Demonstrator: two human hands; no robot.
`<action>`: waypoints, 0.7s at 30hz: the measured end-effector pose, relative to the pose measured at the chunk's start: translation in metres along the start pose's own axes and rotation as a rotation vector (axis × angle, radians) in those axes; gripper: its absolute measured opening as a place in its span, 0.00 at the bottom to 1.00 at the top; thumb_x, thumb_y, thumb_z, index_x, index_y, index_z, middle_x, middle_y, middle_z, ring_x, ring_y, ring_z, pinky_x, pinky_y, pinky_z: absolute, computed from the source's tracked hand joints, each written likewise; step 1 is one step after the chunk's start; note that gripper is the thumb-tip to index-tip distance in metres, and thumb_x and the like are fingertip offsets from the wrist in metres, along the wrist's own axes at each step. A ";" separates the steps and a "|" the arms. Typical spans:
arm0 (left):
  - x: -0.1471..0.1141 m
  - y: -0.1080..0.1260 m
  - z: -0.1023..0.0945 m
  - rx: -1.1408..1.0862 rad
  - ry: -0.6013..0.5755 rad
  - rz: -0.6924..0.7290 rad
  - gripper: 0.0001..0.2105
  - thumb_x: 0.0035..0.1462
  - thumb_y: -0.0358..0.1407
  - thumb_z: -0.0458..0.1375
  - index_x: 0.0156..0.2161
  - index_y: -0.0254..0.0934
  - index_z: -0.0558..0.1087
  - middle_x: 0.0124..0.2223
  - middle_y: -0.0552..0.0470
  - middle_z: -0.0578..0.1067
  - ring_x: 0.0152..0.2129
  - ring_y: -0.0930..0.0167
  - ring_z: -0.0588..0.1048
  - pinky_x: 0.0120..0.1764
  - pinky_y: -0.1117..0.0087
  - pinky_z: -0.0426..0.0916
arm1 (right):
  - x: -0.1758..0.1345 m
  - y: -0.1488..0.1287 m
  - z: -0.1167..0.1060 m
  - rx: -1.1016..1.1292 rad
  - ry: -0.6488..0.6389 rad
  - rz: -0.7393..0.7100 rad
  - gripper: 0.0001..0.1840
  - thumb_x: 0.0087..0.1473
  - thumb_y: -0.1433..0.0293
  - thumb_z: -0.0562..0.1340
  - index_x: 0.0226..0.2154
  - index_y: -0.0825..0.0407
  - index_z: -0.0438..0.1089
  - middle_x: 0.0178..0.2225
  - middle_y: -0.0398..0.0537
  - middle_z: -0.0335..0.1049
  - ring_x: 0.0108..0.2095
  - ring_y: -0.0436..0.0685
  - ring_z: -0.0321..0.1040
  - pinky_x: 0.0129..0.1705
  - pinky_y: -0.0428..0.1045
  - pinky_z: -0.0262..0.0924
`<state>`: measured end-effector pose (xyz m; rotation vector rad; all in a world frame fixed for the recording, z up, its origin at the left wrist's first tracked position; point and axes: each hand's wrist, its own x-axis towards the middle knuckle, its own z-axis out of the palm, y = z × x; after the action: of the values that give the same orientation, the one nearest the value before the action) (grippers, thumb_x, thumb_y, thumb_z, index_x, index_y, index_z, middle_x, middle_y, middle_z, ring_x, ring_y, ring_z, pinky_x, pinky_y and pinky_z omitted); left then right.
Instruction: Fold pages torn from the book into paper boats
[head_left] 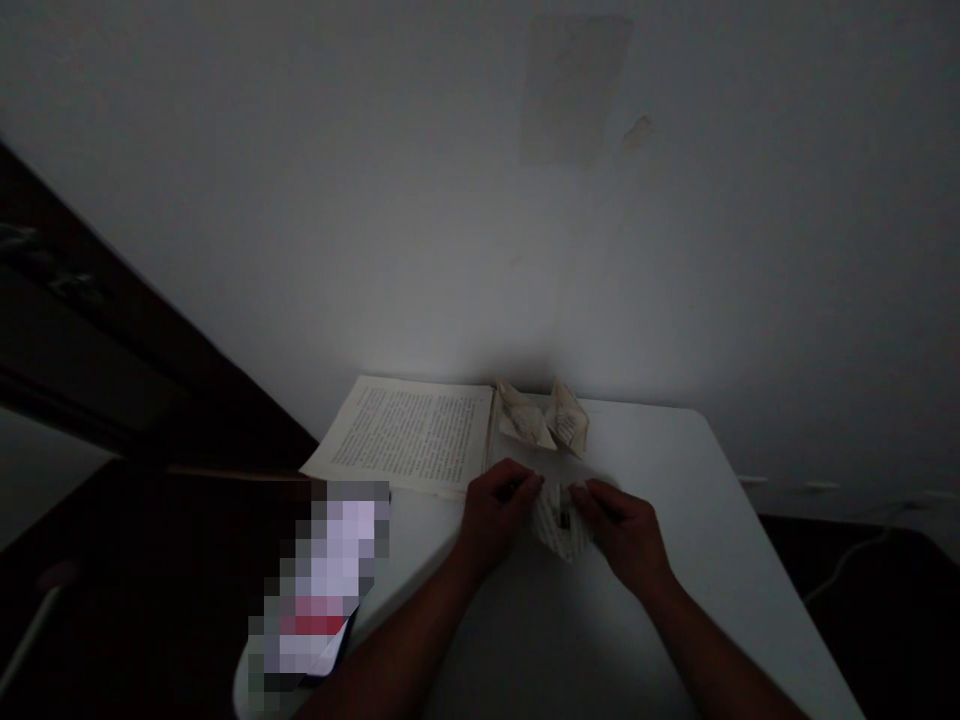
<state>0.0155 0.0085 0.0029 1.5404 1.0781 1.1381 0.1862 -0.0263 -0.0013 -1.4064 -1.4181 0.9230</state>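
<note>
Between my two hands is a small folded paper piece [564,540] with printed text on it, and a dark gap shows near its middle. My left hand [501,510] pinches its left edge between thumb and fingers. On the opposite edge, my right hand [624,525] has a similar pinch grip. Just beyond the hands stand folded paper shapes [529,420] with pointed corners, made of yellowed printed paper. An open book or stack of printed pages [412,435] lies flat to the left of them.
All of this rests on a white table [652,440] with rounded corners, pushed against a pale wall [420,200]. A phone [330,580], its screen blurred out, lies at the table's left edge. Dark floor shows on both sides, with a cable [847,560] at the right.
</note>
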 end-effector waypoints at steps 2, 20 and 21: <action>0.000 0.000 0.000 0.011 0.030 -0.001 0.11 0.55 0.39 0.55 0.27 0.34 0.69 0.25 0.57 0.66 0.24 0.76 0.65 0.29 0.76 0.60 | 0.000 0.002 0.000 0.011 0.047 0.013 0.15 0.52 0.59 0.59 0.25 0.53 0.71 0.22 0.41 0.65 0.24 0.50 0.61 0.25 0.44 0.56; -0.003 0.004 0.001 0.083 -0.052 0.090 0.07 0.56 0.36 0.53 0.31 0.35 0.69 0.31 0.53 0.69 0.29 0.74 0.69 0.32 0.76 0.63 | 0.000 -0.002 0.000 0.010 0.008 -0.010 0.13 0.50 0.59 0.61 0.34 0.50 0.74 0.33 0.47 0.75 0.34 0.56 0.71 0.37 0.48 0.66; -0.003 0.005 0.001 0.100 -0.074 0.073 0.07 0.57 0.36 0.53 0.32 0.35 0.70 0.31 0.53 0.69 0.29 0.74 0.69 0.32 0.76 0.64 | 0.000 -0.002 0.000 0.005 -0.019 0.000 0.14 0.49 0.59 0.62 0.35 0.50 0.75 0.34 0.47 0.75 0.35 0.56 0.71 0.38 0.49 0.66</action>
<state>0.0169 0.0043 0.0066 1.6989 1.0505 1.0813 0.1856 -0.0263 0.0002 -1.3972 -1.4298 0.9415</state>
